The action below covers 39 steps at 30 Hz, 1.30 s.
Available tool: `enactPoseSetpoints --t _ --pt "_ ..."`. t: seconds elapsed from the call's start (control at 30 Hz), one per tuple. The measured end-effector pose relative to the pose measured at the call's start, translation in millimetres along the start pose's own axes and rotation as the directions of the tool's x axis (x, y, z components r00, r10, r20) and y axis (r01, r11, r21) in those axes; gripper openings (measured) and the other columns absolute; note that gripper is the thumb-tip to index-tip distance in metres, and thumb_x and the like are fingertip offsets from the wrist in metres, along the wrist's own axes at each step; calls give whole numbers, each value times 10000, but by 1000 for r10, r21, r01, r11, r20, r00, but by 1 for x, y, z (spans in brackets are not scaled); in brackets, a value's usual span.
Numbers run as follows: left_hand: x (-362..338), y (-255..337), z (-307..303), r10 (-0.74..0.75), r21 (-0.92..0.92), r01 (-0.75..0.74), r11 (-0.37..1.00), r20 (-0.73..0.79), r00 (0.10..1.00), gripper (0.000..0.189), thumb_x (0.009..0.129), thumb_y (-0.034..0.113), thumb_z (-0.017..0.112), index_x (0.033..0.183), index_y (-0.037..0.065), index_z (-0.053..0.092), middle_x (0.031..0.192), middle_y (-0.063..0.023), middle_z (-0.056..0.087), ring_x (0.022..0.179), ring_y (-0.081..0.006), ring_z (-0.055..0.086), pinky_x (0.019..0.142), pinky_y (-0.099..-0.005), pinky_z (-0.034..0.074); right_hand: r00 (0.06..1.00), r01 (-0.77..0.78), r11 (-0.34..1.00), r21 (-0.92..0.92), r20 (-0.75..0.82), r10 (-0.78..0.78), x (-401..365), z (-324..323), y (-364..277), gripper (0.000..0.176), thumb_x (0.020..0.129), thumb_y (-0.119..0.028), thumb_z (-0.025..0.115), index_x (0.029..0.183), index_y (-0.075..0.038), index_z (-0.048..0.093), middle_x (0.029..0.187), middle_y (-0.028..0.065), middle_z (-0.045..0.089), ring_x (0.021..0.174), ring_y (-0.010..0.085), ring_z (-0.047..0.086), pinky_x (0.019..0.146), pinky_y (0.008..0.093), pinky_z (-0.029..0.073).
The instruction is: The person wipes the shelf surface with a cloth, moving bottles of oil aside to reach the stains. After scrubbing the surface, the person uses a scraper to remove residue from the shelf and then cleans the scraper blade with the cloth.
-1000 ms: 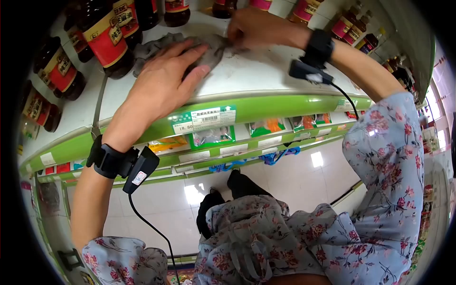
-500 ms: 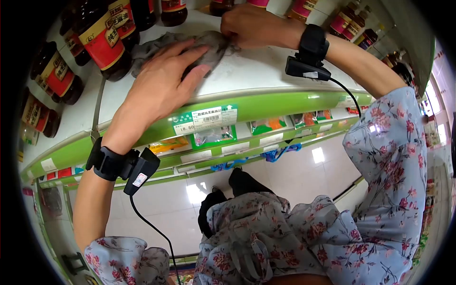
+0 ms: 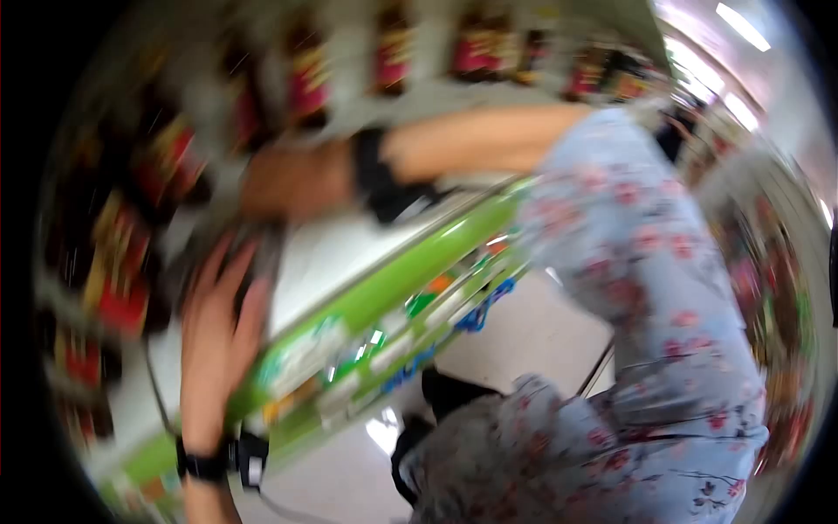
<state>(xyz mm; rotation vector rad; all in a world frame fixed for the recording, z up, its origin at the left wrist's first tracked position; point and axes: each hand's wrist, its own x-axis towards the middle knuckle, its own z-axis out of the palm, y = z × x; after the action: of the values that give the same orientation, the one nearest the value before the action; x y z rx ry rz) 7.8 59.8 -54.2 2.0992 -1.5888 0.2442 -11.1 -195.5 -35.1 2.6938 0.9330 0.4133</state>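
A dark grey cloth (image 3: 196, 249) lies bunched on the white shelf (image 3: 327, 262), blurred by motion. My left hand (image 3: 223, 310) rests on the cloth with its fingers spread, near the green front edge. Just behind it, my right hand (image 3: 292, 182) is at the cloth's far side, its fingers smeared by motion, so its grip cannot be made out. Dark bottles with red labels (image 3: 122, 271) stand to the left of my left hand. Each of my wrists bears a black strap with a small box.
More bottles (image 3: 305, 74) stand in a row at the back of the shelf. A green price rail (image 3: 384, 288) runs along the front edge, with packets on a lower shelf beneath. Stocked shelves (image 3: 777, 306) are at the right, beside the floor (image 3: 515, 349).
The view has turned and blurred. My right hand has moved left along the shelf, closer to my left hand. The cloth now lies nearer the bottles at the left.
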Motion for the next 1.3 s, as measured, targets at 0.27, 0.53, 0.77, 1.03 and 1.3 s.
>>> enactPoseSetpoints --t 0.27,0.53,0.77,1.03,1.3 --pt "8 8 -11 -30 29 26 999 149 988 499 1039 333 477 1386 -14 565 1486 -287 461 1372 -473 425 1154 -496 323 995 -51 997 60 91 46 -25 -51 -60 158 802 -146 660 786 -5 730 807 172 724 818 386 715 701 469 578" --pt "7 6 -11 -74 58 65 996 178 981 532 1051 366 453 1399 -22 559 1508 -270 452 1385 -452 433 1139 -493 352 954 -296 954 46 64 293 -3 -18 -24 236 738 -210 751 839 1 717 856 188 724 904 384 698 776 474 564" --pt "6 15 -13 -42 -40 46 998 99 994 427 996 260 529 1317 -9 612 1474 -261 495 1361 -445 452 1150 -476 342 985 -149 969 198 111 129 -25 -49 -57 192 729 -157 748 850 -8 732 876 217 719 923 389 698 782 473 565" --pt "3 6 -3 -68 49 65 997 68 995 425 996 277 552 1318 7 615 1475 -250 501 1372 -445 441 1156 -480 340 976 -219 968 120 35 216 -11 -21 -30 154 758 -112 704 831 23 704 872 213 719 861 410 707 762 467 574" --pt "4 12 -6 -87 -8 88 996 74 993 406 975 245 573 1311 23 627 1494 -217 494 1381 -425 439 1166 -478 331 947 -314 925 212 132 292 -20 -37 -20 187 765 -93 708 926 1 703 937 210 719 921 406 694 801 484 551"
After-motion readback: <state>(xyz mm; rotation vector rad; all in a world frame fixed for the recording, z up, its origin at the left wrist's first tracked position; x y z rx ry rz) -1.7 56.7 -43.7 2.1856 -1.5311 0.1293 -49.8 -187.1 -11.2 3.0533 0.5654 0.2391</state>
